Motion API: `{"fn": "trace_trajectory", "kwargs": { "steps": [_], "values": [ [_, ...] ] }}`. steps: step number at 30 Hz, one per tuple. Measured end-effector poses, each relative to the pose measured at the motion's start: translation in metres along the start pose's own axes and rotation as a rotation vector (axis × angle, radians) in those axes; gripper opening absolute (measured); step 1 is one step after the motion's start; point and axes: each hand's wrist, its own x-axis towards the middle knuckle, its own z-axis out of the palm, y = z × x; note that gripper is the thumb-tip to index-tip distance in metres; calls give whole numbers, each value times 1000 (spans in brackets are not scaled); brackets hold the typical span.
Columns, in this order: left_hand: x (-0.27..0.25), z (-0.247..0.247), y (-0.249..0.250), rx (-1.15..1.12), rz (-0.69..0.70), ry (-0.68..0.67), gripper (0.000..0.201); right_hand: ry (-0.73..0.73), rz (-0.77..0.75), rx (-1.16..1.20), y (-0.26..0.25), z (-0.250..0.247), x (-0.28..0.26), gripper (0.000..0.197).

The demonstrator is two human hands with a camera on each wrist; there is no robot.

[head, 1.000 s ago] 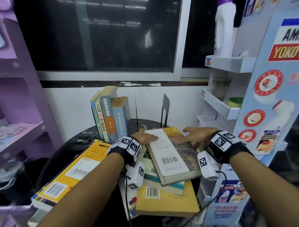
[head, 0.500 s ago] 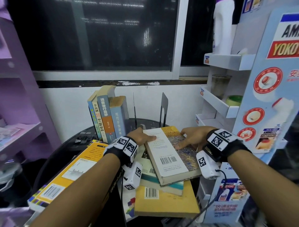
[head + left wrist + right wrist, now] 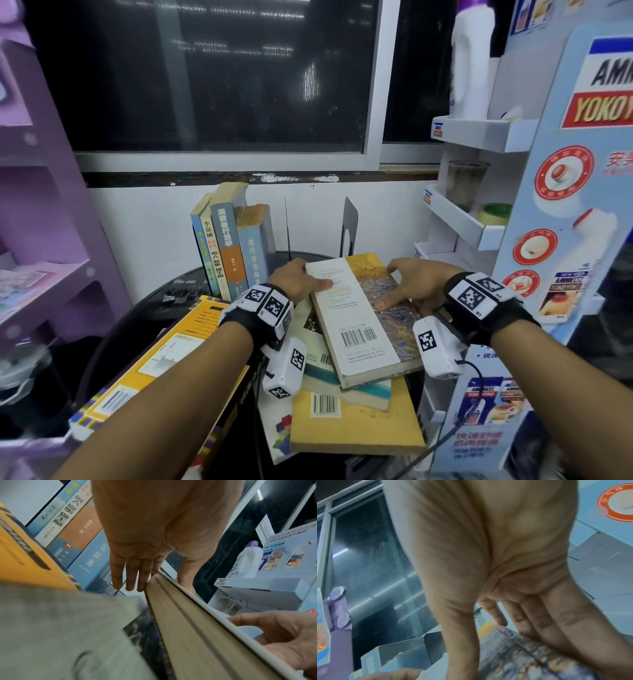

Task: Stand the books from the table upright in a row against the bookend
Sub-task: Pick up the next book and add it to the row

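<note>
A thick book (image 3: 359, 315) with a white and painted cover lies on top of a pile of flat books (image 3: 356, 425) on the dark round table (image 3: 171, 308). My left hand (image 3: 305, 275) grips its left edge, thumb on the cover and fingers (image 3: 130, 577) down beside the page block (image 3: 188, 628). My right hand (image 3: 400, 284) holds the right edge, with its thumb on the painted cover (image 3: 530, 662). Several books (image 3: 236, 246) stand upright at the back left. Next to them rises a thin bookend (image 3: 287, 229), and a black bookend (image 3: 349, 226) stands further right.
A big yellow boxed volume (image 3: 164, 356) lies at the table's left front under my left forearm. A white display rack (image 3: 479, 219) with a cup and a bottle crowds the right side. Purple shelves (image 3: 41, 219) stand on the left. The wall and a dark window close the back.
My right hand has closed round the book's right edge, its thumb now lying on the cover. The left hand keeps its grip and the book has hardly moved.
</note>
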Motion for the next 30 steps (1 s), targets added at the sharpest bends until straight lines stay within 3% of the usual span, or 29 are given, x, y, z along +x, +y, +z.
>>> {"fn": "trace_trajectory", "kwargs": {
  "steps": [3,7,14,19,27,30],
  "values": [
    [-9,-4,10,-76,41,51,59,87,10,-18,-1,-3,0,58],
    [-21,-14,26,-197,96,67,57,182,-22,-32,-5,-6,-5,71],
    [-35,-38,52,-311,286,229,61,358,-154,65,-16,-6,-6,89],
    [-38,-46,55,-433,340,285,65,488,-258,134,-20,9,-1,105],
    [-39,-34,49,-770,304,202,63,579,-332,271,-17,33,4,108],
    [-38,-29,48,-806,330,186,60,583,-339,299,-15,32,1,99]
  ]
}}
